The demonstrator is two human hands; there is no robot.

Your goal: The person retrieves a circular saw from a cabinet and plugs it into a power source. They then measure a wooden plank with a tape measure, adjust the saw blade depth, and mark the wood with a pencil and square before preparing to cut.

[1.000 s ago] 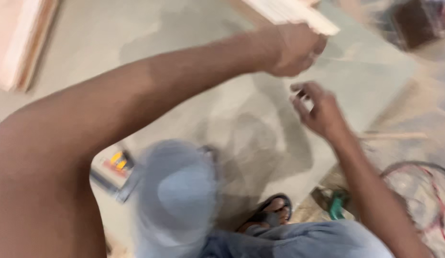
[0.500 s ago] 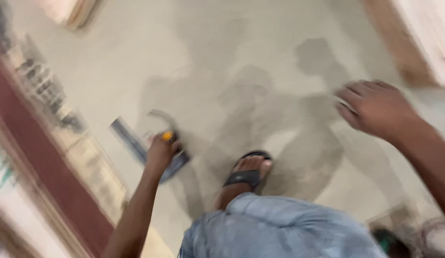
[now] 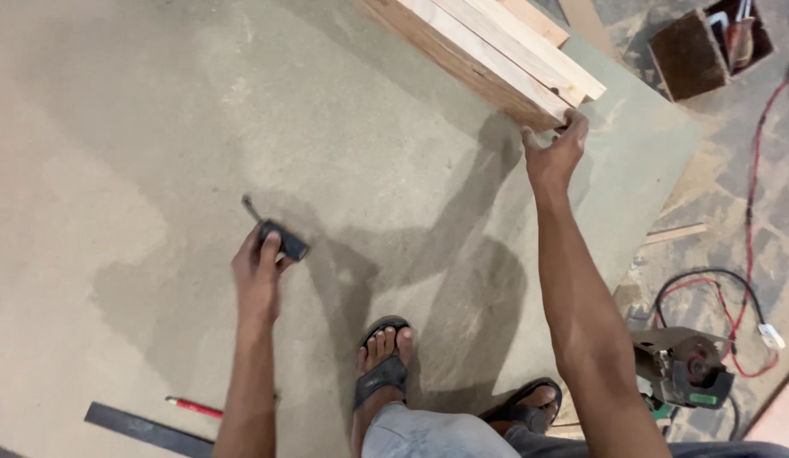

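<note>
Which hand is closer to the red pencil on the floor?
Left. The left hand holds a small dark tool above the red pencil. The right hand is far off, touching the end of the wooden planks.

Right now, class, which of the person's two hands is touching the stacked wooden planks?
The right hand: its fingers rest on the near end of the planks. The left hand is apart from them, low over the board, holding a small dark tool.
</note>
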